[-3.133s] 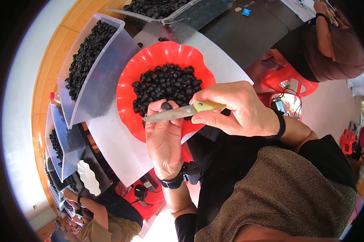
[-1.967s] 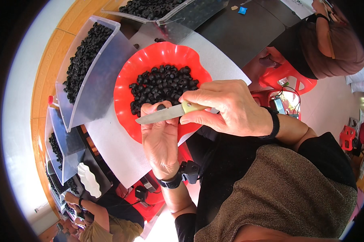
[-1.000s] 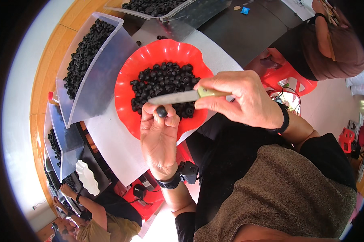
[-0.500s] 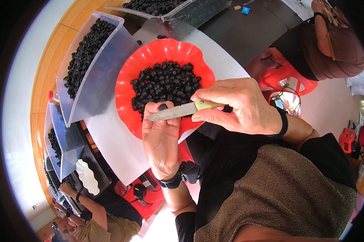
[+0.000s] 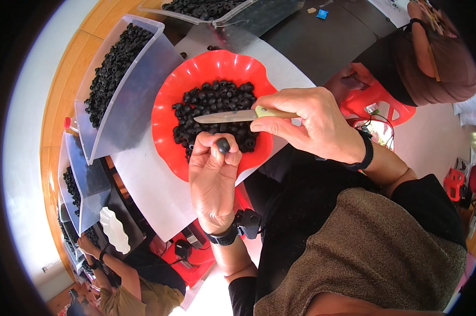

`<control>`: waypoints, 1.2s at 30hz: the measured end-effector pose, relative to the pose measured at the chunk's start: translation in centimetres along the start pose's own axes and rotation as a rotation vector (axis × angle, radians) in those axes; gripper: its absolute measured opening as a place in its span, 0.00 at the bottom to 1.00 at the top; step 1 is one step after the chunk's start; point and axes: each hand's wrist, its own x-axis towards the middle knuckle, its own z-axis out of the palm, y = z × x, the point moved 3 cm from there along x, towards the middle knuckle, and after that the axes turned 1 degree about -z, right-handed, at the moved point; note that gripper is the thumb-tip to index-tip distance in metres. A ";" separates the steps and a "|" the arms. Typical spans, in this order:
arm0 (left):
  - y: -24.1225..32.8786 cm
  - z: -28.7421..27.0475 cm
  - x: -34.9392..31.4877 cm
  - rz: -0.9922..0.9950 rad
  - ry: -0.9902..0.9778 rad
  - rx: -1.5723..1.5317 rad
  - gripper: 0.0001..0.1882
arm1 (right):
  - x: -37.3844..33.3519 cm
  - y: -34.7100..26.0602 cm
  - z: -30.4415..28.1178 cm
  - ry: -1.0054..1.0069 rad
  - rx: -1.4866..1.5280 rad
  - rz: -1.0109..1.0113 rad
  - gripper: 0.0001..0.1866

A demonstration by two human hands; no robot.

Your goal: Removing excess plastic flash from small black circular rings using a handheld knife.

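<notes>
One black piece (image 5: 223,145), pinched by the left hand (image 5: 214,179) near the red bowl's (image 5: 167,105) six-o'clock rim, sits clear of the right hand's (image 5: 319,125) gripped knife (image 5: 238,116).

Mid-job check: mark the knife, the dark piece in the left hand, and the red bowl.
Knife (image 5: 242,116): head view, on the blade near the handle.
Dark piece (image 5: 223,145): head view, on its rounded face.
Red bowl (image 5: 163,125): head view, bare left wall.

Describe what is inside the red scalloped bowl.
Small black pieces lie heaped in the red scalloped bowl, mostly hiding its bottom; the knife and left hand cover parts of the heap.
</notes>
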 end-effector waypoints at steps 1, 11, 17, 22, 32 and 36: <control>0.0 0.0 0.0 0.006 0.000 -0.002 0.06 | -0.2 -0.1 -0.2 -0.033 0.010 0.019 0.14; -0.2 -0.5 0.2 0.022 -0.038 -0.026 0.09 | -1.7 -1.8 -1.0 -0.174 0.057 -0.023 0.19; -0.2 -0.1 -0.1 0.003 -0.025 -0.030 0.08 | -1.9 -1.7 -1.1 -0.153 0.011 -0.029 0.19; -0.2 0.1 -0.1 -0.012 -0.025 0.016 0.06 | -1.4 -1.0 -0.7 -0.078 -0.055 -0.029 0.13; -0.2 0.2 -0.1 -0.004 0.007 -0.132 0.09 | -1.7 -1.2 -1.1 -0.088 0.104 0.020 0.13; -0.1 0.0 0.0 -0.005 -0.035 -0.095 0.07 | -2.0 -1.6 -1.4 -0.128 0.072 -0.003 0.13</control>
